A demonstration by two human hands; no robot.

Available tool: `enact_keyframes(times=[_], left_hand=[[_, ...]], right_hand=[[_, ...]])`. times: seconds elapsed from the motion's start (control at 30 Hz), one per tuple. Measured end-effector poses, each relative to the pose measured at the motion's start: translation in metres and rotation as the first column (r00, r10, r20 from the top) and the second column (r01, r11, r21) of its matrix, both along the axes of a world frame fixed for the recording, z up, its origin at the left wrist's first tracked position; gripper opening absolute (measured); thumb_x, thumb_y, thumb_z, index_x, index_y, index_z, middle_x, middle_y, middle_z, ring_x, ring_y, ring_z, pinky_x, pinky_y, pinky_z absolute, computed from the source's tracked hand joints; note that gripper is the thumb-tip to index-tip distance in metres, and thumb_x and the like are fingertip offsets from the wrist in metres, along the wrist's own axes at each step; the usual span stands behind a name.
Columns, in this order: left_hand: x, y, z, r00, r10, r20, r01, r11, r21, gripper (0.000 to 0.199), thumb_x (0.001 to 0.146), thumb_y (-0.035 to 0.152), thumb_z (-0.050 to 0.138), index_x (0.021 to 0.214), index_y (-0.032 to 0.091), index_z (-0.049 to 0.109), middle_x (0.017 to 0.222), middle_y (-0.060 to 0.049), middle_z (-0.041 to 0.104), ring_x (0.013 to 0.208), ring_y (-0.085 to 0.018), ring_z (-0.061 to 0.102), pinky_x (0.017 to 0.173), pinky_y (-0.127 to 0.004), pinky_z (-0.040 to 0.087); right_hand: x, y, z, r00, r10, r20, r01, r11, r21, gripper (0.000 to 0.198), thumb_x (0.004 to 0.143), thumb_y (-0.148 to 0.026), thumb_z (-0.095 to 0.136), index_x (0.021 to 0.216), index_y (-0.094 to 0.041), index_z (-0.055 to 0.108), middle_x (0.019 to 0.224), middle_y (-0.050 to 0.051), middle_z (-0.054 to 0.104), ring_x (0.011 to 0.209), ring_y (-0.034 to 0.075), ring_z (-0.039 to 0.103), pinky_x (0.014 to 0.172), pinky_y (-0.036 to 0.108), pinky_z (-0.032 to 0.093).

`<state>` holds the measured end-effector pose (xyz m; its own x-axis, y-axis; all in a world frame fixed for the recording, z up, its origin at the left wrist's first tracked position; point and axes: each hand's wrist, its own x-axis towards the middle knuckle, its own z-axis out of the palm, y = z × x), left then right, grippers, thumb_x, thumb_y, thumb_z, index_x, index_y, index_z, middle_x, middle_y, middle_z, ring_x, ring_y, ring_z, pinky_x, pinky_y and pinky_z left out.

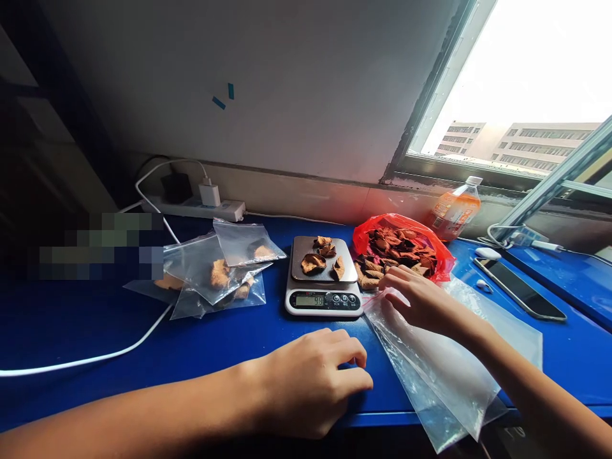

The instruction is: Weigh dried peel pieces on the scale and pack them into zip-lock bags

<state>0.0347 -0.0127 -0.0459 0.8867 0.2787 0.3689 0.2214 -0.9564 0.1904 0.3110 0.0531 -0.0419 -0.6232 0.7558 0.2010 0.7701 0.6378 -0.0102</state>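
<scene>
My left hand point(318, 379) hovers over the front of the blue table, loosely curled, with a gap between thumb and forefinger and nothing visible in it. My right hand point(414, 298) reaches over the clear zip bags point(444, 363), thumb and fingers apart, fingertips at the bags' upper end; whether they touch the plastic I cannot tell. A white digital scale point(325, 305) stands between and beyond my hands. Several curved dried brown slices point(313, 263) lie on its metal plate. Past my right hand, a red plastic bag point(442, 252) lies open, full of similar dried pieces point(396, 245).
Filled clear zip bags point(224, 274) overlap left of the scale. A white cable point(115, 354) crosses the table's left side. Behind stand a power strip point(229, 209) and a drink bottle point(456, 207). A phone point(521, 288) and an earbud point(484, 286) lie at right.
</scene>
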Motion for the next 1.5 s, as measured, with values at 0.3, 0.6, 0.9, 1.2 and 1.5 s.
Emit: enact_keyframes(times=[0.3,0.6,0.9,1.2,1.5], left_hand=[[0.001,0.0,-0.001,1.0,0.004,0.005,-0.004,1.0,0.001,0.024,0.075,0.009,0.061,0.097,0.016,0.067,0.106,-0.007,0.066,0.081,-0.019,0.06,0.07,-0.03,0.051],[0.0,-0.001,-0.001,1.0,0.002,-0.003,-0.002,1.0,0.006,0.023,0.076,0.01,0.06,0.097,0.017,0.068,0.107,-0.007,0.067,0.081,-0.019,0.06,0.07,-0.029,0.051],[0.001,0.0,0.0,1.0,0.003,-0.009,-0.003,1.0,0.015,0.022,0.076,0.011,0.062,0.097,0.017,0.067,0.107,-0.007,0.067,0.082,-0.019,0.059,0.07,-0.029,0.05],[0.0,0.0,-0.001,0.999,-0.007,-0.052,0.007,1.0,-0.002,0.02,0.078,0.013,0.065,0.098,0.018,0.065,0.108,-0.007,0.066,0.085,-0.019,0.06,0.07,-0.03,0.05],[0.001,0.001,0.0,0.999,0.01,-0.051,-0.009,1.0,0.016,0.021,0.076,0.011,0.064,0.096,0.017,0.066,0.108,-0.007,0.065,0.083,-0.019,0.058,0.068,-0.03,0.05]], right_hand=[[-0.002,0.001,0.001,0.999,0.032,0.021,-0.032,0.999,-0.014,0.015,0.09,-0.013,0.049,0.087,-0.021,0.061,0.088,0.006,0.064,0.084,0.02,0.06,0.071,0.033,0.048],[-0.01,0.0,0.017,0.995,-0.012,0.096,0.013,1.0,-0.009,0.015,0.084,-0.01,0.05,0.078,-0.02,0.059,0.081,0.004,0.064,0.076,0.018,0.058,0.065,0.031,0.043],[-0.025,0.008,0.016,1.0,-0.004,0.009,0.003,0.994,0.105,0.014,0.08,-0.01,0.053,0.091,-0.019,0.057,0.097,0.009,0.062,0.09,0.023,0.057,0.074,0.035,0.049],[-0.013,0.002,0.018,0.993,0.1,0.066,-0.098,0.995,-0.027,0.016,0.081,-0.008,0.054,0.083,-0.021,0.063,0.094,0.008,0.061,0.092,0.023,0.057,0.078,0.037,0.051],[-0.061,0.033,0.042,0.992,0.082,-0.094,-0.069,0.988,0.139,0.014,0.093,-0.018,0.049,0.094,-0.02,0.062,0.092,0.008,0.065,0.088,0.022,0.058,0.078,0.036,0.048]])
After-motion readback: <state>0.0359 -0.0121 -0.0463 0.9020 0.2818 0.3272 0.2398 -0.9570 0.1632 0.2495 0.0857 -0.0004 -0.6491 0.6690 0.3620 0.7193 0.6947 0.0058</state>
